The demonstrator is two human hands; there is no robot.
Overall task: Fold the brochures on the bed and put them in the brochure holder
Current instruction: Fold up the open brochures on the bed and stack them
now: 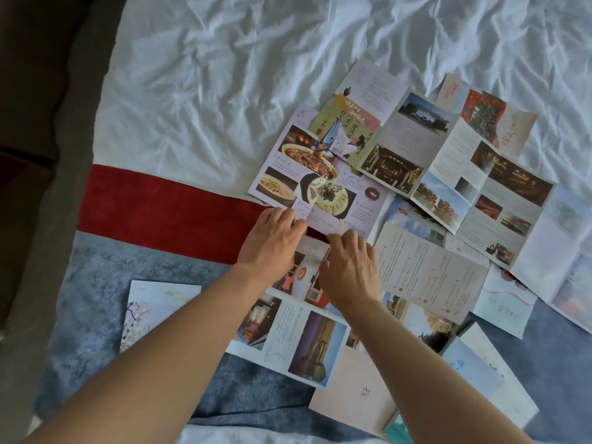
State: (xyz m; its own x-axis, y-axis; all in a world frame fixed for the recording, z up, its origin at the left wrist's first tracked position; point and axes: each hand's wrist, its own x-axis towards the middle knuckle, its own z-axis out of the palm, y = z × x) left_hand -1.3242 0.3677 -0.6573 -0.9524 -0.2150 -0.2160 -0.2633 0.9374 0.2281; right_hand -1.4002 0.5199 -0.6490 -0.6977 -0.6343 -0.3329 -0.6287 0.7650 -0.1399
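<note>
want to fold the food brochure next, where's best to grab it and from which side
Take the food brochure by its near edge, coming from the person's side. That edge lies free over the red band, where both hands, left hand and right hand, already meet it; other sheets overlap its far end.

Open brochures [416, 174] overlap on the bed [208, 91] from 1 to 4 o'clock; a folded brochure [153, 312] lies alone at 8 o'clock.

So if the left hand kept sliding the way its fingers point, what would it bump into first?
Probably the food brochure: the left hand already has its fingertips at that brochure's near edge, so it would slide onto the soup pictures.
</note>
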